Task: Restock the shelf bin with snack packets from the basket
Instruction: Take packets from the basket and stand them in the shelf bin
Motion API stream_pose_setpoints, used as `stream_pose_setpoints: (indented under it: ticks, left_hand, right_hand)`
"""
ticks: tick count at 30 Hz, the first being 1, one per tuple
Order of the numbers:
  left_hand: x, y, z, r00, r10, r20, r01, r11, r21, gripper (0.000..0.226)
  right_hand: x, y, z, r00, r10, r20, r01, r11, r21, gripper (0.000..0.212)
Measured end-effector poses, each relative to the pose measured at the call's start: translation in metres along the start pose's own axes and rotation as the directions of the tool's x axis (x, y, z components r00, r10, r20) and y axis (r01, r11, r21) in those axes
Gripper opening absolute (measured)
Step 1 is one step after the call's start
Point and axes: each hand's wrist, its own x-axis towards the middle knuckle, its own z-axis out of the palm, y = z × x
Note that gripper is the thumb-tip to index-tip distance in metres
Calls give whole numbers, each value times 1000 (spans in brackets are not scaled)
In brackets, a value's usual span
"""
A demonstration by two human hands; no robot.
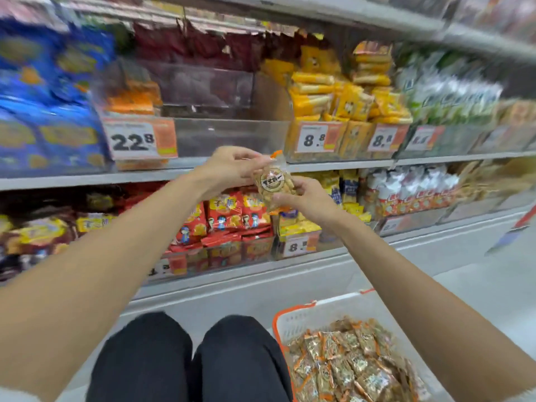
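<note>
Figure: one snack packet (274, 181) held up between two bare hands, in front of the shelves. Left hand (232, 169) clenched on the packet's upper edge, thumb and fingers pinching near the orange corner tab. Right hand (304, 198) grasping the lower edge from beneath, fingers curled under the clear wrap. Packet tilted, round label facing the camera, not yet over any bin.

Directly behind and slightly above both grips: clear shelf bin (229, 134), see-through front wall, apparently almost empty, hence the likely target. Left of the grips: price tag (140, 140) reading 22.8, with orange packs stacked behind it. Right of the grips: yellow packets (324, 94) piled in the neighbouring bins. Below the grips: red packets (232, 216) on the lower shelf. Well below and to the right of the right grip, on the floor: basket (293, 323), white with orange rim, still heaped with packets of the same kind. Knees in dark trousers (188, 358) just left of the basket.

Judged stage: early in the restock, most stock still in the basket.

Risks from here:
- Slip of the packet from a two-point pinch on slick wrap, landing among the red packets below.
- Packet catching on the bin's raised front wall if lifted too low.
- Wrong bin, given the close neighbours on both sides.
- Crushed contents from too tight a squeeze.
- Heavy blur at the frame edges suggests head motion; aim may suffer.
</note>
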Motion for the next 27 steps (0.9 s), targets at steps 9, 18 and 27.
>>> stream_pose_setpoints:
  ticks: [9, 18, 27]
  left_hand:
    - [-49, 95, -147, 988, 120, -102, -74, 925, 374, 25]
    - [-33, 98, -208, 960, 238, -147, -92, 764, 639, 21]
    - [-11, 98, -218, 964, 245, -102, -75, 621, 780, 23]
  right_hand:
    - [85, -131, 77, 963, -239, 123, 241, 971, 0, 12]
    - [151, -149, 126, 943, -305, 129, 315, 947, -66, 11]
    - [163, -143, 128, 954, -266, 141, 281, 955, -97, 10]
